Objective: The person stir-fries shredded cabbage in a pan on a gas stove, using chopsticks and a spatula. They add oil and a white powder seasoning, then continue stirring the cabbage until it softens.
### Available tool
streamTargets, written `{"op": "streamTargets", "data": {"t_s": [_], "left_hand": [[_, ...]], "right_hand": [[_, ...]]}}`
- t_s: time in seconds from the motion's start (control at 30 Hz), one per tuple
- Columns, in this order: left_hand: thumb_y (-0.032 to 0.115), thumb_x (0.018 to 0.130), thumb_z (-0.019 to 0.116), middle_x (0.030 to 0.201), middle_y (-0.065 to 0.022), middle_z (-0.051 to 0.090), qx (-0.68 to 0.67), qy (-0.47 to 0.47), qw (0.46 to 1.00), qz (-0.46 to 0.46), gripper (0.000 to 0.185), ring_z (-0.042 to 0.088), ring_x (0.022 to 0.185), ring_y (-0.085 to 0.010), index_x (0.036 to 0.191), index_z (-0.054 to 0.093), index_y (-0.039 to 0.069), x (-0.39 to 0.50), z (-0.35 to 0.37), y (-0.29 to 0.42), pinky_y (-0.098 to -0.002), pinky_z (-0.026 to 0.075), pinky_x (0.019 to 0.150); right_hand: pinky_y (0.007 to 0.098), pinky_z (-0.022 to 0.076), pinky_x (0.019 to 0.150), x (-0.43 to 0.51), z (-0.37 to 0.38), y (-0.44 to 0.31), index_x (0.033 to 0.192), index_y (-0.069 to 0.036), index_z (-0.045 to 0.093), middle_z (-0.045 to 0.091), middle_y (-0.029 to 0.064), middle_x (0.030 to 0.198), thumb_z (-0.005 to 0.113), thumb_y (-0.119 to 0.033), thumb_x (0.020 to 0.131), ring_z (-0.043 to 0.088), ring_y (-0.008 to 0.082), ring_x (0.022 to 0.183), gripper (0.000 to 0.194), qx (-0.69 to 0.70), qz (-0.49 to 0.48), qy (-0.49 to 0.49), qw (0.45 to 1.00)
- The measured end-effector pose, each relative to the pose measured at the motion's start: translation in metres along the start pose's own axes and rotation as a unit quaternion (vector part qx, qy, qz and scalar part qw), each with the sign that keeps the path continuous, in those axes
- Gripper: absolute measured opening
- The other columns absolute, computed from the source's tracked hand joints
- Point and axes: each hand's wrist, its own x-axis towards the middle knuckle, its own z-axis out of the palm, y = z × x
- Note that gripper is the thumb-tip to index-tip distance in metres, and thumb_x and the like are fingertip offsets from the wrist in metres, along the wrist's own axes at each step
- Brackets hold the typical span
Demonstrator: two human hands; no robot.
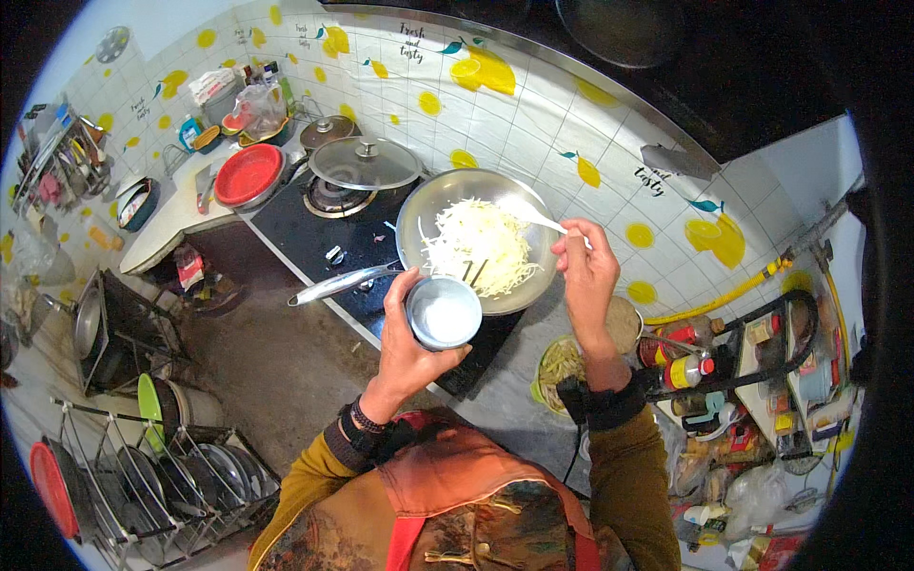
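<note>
Before me a steel frying pan (414, 235) holds a heap of pale shredded vegetable (478, 246). My left hand (407, 350) grips a small round metal cup (444, 314) in front of the pan's near rim. Something white and bright lies inside the cup; glare hides whether it is powder or liquid. With my right hand (589, 275) I hold a white spoon (544, 220) by its handle, above the pan's right side. The spoon's bowl is over the shreds and too bright to show what it carries. The pan's handle (343, 284) points left.
The pan sits on a black gas hob (300, 221). A glass lid (365, 165) rests behind the left burner (339, 198). A green bowl of sliced food (560, 375) stands under my right forearm. Bottles (685, 372) crowd the right; a dish rack (150, 485) stands low left.
</note>
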Motion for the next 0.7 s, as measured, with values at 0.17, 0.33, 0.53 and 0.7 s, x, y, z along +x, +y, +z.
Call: {"op": "streamTargets", "data": {"t_s": [0.17, 0.33, 0.53, 0.7], "left_hand": [[0.009, 0.053, 0.089, 0.133, -0.0211, 0.049, -0.004, 0.010, 1.000, 0.015, 0.114, 0.054, 0.123, -0.0332, 0.147, 0.024, 0.003, 0.005, -0.012, -0.004, -0.0422, 0.044, 0.105], [0.010, 0.053, 0.089, 0.133, -0.0213, 0.047, 0.014, 0.026, 1.000, 0.012, 0.115, 0.053, 0.123, -0.0330, 0.147, 0.024, 0.002, 0.008, -0.017, -0.010, -0.0425, 0.044, 0.105], [0.010, 0.052, 0.090, 0.134, -0.0211, 0.047, 0.024, 0.024, 0.999, 0.010, 0.116, 0.053, 0.123, -0.0335, 0.147, 0.024, 0.002, 0.012, -0.016, -0.014, -0.0430, 0.044, 0.105], [0.010, 0.052, 0.090, 0.134, -0.0210, 0.047, 0.018, 0.016, 1.000, 0.008, 0.116, 0.053, 0.124, -0.0343, 0.147, 0.025, 0.002, 0.013, -0.011, -0.013, -0.0427, 0.044, 0.106]], "right_hand": [[0.0274, 0.0469, 0.056, 0.038, 0.012, 0.025, 0.106, -0.004, 0.066, 0.068, 0.0058, 0.073, 0.053, -0.011, 0.097, 0.057, 0.0093, 0.058, 0.017, -0.086, -0.004, 0.017, 0.996], [0.0325, 0.0506, 0.059, 0.053, 0.009, 0.045, 0.106, -0.005, 0.066, 0.069, 0.0095, 0.072, 0.053, -0.013, 0.098, 0.065, 0.0158, 0.062, 0.018, -0.170, -0.042, 0.015, 0.984], [0.0325, 0.0518, 0.062, 0.052, -0.013, 0.044, 0.106, -0.004, 0.066, 0.070, 0.0092, 0.074, 0.054, -0.013, 0.099, 0.067, 0.0167, 0.066, 0.017, -0.236, -0.098, -0.005, 0.967], [0.0208, 0.0408, 0.053, 0.041, -0.025, 0.032, 0.108, 0.000, 0.065, 0.065, 0.0034, 0.076, 0.055, -0.012, 0.098, 0.051, 0.0055, 0.059, 0.018, -0.020, 0.056, 0.012, 0.998]]}}
